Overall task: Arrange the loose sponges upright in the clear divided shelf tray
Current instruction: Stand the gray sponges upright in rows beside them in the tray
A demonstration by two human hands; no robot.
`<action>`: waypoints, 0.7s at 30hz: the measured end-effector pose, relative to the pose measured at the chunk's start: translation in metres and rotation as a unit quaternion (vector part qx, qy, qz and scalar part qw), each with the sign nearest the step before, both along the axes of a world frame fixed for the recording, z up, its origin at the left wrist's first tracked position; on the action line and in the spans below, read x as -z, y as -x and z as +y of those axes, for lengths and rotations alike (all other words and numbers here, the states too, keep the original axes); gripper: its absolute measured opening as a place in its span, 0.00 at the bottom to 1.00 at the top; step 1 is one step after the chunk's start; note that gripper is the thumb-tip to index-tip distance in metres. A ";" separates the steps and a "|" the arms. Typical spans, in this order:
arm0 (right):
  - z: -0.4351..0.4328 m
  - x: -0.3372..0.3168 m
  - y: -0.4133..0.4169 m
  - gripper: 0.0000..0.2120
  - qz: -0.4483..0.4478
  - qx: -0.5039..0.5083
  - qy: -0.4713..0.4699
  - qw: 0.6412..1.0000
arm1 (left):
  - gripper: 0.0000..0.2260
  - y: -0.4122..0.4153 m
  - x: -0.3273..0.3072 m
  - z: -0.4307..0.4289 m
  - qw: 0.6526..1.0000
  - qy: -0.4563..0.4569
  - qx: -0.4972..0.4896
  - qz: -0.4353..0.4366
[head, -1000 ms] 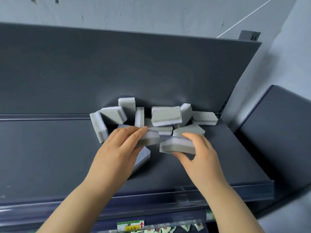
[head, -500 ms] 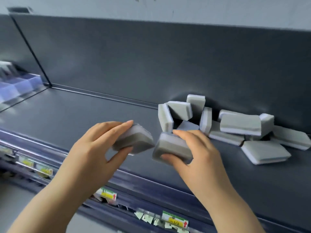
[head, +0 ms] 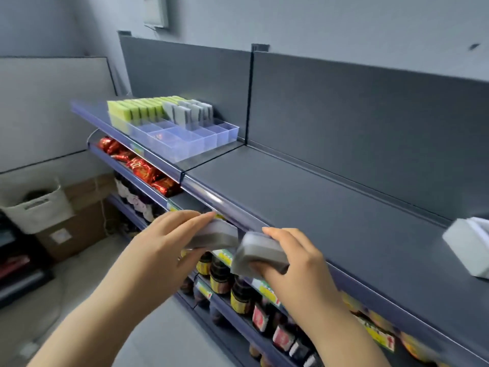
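Note:
My left hand point(head: 165, 242) grips a grey sponge point(head: 217, 237) just in front of the shelf's front edge. Beside it, my right hand point(head: 296, 256) grips a second grey sponge point(head: 255, 254) over that same edge. The clear divided tray point(head: 195, 137) stands far off at the left end of the top shelf. Yellow-green sponges point(head: 135, 109) and grey sponges point(head: 189, 112) stand upright in its back compartments. Its front compartments hold nothing. One loose grey-and-white sponge point(head: 468, 246) from the pile shows at the right frame edge.
The dark top shelf point(head: 317, 207) runs between the tray and the pile, with a back panel behind. Lower shelves hold red foil packets point(head: 137, 165) and dark bottles point(head: 238, 290). A white basket point(head: 37, 207) and cardboard boxes sit on the floor at left.
Both hands lifted a sponge each off the pile and carried them left along the shelf. The view swung left, bringing the tray into sight and leaving the pile at the right edge.

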State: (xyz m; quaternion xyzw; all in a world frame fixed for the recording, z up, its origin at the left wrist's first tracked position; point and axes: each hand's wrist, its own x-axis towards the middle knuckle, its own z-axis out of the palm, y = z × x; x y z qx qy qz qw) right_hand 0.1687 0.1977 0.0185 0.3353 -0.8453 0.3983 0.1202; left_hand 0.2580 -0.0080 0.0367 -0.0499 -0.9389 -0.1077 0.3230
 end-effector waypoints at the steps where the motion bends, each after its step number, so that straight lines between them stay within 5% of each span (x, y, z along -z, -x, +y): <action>1: -0.023 0.004 -0.002 0.24 0.006 -0.009 -0.007 1.000 | 0.18 -0.007 0.007 -0.022 1.000 0.003 -0.017 -0.002; 10: -0.168 0.007 0.004 0.24 -0.017 -0.063 -0.041 0.997 | 0.21 -0.019 0.028 -0.158 0.997 -0.029 -0.077 -0.005; 21: -0.293 -0.025 0.127 0.23 -0.009 -0.017 0.073 0.997 | 0.19 0.116 -0.011 -0.293 0.996 -0.019 -0.053 0.070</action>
